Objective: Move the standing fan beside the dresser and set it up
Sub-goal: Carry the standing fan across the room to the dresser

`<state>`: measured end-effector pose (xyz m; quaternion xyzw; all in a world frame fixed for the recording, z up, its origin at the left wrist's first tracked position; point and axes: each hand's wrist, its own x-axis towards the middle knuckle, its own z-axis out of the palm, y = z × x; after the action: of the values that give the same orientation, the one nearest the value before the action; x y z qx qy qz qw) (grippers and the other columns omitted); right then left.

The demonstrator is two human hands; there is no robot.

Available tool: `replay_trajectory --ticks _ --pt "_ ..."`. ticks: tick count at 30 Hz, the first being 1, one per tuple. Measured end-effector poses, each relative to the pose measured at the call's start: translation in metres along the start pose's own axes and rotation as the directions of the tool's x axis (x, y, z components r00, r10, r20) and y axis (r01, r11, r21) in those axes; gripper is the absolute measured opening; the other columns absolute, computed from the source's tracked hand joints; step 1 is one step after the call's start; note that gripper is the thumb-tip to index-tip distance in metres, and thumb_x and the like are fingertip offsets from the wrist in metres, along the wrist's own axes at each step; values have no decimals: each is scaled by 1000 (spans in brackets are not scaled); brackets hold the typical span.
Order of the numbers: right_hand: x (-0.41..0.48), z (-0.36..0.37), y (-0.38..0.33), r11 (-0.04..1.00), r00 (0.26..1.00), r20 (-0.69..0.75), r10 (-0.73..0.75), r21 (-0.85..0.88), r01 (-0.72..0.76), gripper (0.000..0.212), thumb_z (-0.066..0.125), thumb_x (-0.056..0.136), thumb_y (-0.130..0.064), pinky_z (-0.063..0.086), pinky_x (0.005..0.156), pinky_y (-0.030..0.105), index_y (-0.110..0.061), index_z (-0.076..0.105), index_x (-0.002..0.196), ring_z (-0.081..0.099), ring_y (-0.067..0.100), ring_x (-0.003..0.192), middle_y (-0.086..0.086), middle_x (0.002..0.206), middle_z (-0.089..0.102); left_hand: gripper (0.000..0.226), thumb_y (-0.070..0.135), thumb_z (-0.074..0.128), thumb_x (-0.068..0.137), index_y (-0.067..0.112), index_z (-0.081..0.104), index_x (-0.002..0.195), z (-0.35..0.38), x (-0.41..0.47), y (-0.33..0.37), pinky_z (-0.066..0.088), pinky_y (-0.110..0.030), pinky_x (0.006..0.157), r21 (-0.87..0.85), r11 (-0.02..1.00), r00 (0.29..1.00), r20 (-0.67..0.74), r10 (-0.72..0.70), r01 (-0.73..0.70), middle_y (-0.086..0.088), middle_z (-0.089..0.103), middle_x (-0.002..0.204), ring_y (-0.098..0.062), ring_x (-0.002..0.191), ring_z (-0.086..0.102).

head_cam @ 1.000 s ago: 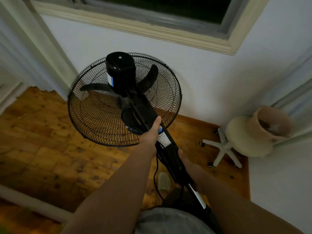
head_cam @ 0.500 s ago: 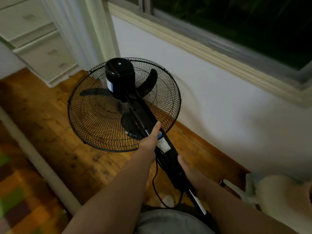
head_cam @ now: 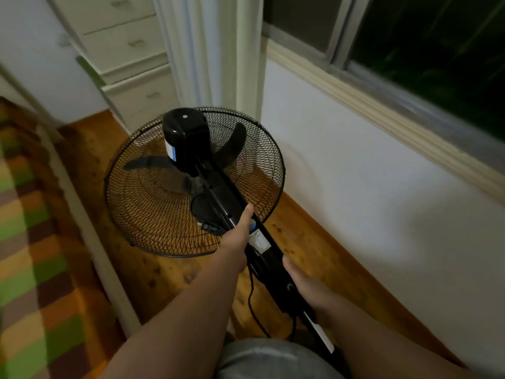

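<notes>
Standing fan (head_cam: 196, 187) carried tilted, left hand (head_cam: 240, 239) gripping it high, right hand (head_cam: 304, 287) gripping lower; steer toward the dresser (head_cam: 128, 47), upper left, minding the trailing cord (head_cam: 249, 292)

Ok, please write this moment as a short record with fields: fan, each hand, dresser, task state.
standing fan: black, tilted forward, base out of view
left hand: grips the fan column just under the head
right hand: grips the column lower down
dresser: pale, ahead on the left, beside the curtain
task state: fan held in both hands, not yet beside the dresser
</notes>
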<state>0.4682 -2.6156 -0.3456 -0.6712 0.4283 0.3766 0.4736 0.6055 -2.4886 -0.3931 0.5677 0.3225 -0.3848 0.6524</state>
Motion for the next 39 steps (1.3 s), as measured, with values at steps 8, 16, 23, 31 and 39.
replay_trajectory --ticks 8,16,23,31,39 --pt "25 35 -104 995 998 -2 -59 -79 59 124 29 57 -103 26 115 54 -26 29 155 31 34 145 8 162 28 144 87 82 16 20 53 139 -61 23 88 48 -57 102 -130 989 998 -20 65 -67 -10 59 135 -37 118 59" --pt "60 49 -186 989 993 73 -95 -111 103 126 36 55 -102 28 115 54 -25 31 154 32 35 145 9 160 30 143 86 82 16 16 54 138 -97 51 150 48 -57 103 -229 965 990 -96 106 -126 -11 57 138 -36 121 58" --pt "105 28 -281 983 974 182 -137 -97 157 114 41 70 -90 26 116 50 -19 23 157 28 34 146 10 162 26 151 85 82 13 17 49 144 -100 92 224 43 -58 107 -301 945 982 -174 74 -124 -12 48 148 -39 129 51" --pt "145 4 -379 966 947 275 -166 -147 212 119 46 62 -95 22 120 50 -26 25 157 25 30 148 5 163 24 155 85 80 9 16 50 144 -95 123 303 41 -59 109 -374 913 965 -253 67 -161 -11 49 148 -38 131 50" --pt "161 9 -433 950 933 315 -173 -197 243 110 43 70 -90 20 118 51 -27 21 157 22 31 149 6 164 21 153 87 81 9 19 50 143 -117 156 337 46 -59 105 -425 896 947 -320 -14 -131 -11 52 144 -39 124 55"
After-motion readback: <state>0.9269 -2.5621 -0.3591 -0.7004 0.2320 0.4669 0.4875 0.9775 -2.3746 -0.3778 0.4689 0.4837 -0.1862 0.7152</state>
